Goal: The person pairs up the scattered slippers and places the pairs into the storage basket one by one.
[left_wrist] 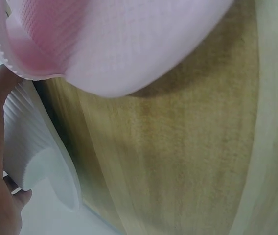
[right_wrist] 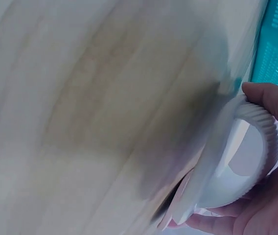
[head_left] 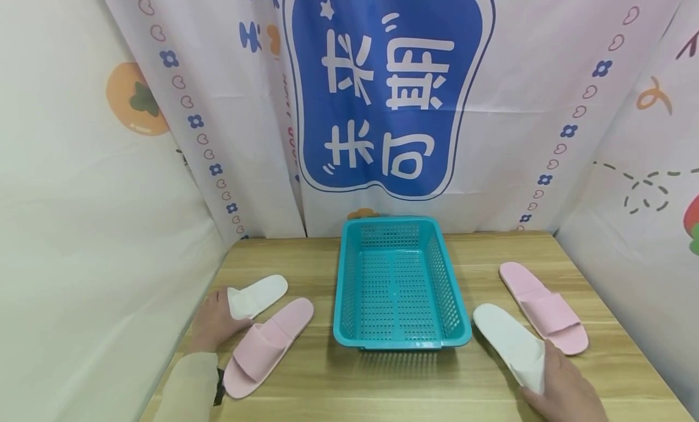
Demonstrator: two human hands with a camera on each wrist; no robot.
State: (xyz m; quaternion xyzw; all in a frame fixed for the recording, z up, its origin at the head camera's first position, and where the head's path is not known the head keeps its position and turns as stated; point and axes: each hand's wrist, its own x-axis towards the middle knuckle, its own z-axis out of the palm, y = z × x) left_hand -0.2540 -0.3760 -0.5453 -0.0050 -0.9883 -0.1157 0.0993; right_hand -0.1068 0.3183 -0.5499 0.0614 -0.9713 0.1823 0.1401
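— White right slipper point(head_left: 505, 334), right side of the table point(head_left: 327, 388). Pointing where?
— Long axis diagonal: heel far-left near the basket point(head_left: 404, 345) corner, strap point(head_left: 531, 371) end near-right. Right hand point(head_left: 570, 387) grips across it.
— And its mate?
— White left slipper point(head_left: 264, 294), table's left: roughly mirrored, heel far-right, strap end near-left, left hand point(head_left: 214, 320) gripping there.
— Wrist views add anything?
— Right one looks into the strap's hollow arch, hidden from head view; thumb and fingertips on opposite sides. Left one shows digits either side of the white. Can't tell if either sole is off the wood.
— Room?
— Pink right slipper point(head_left: 550, 313) crowds the outer side, pink left slipper point(head_left: 264, 352) the left's near side. Wood gap from that one to the basket, plus a wide strip in front.
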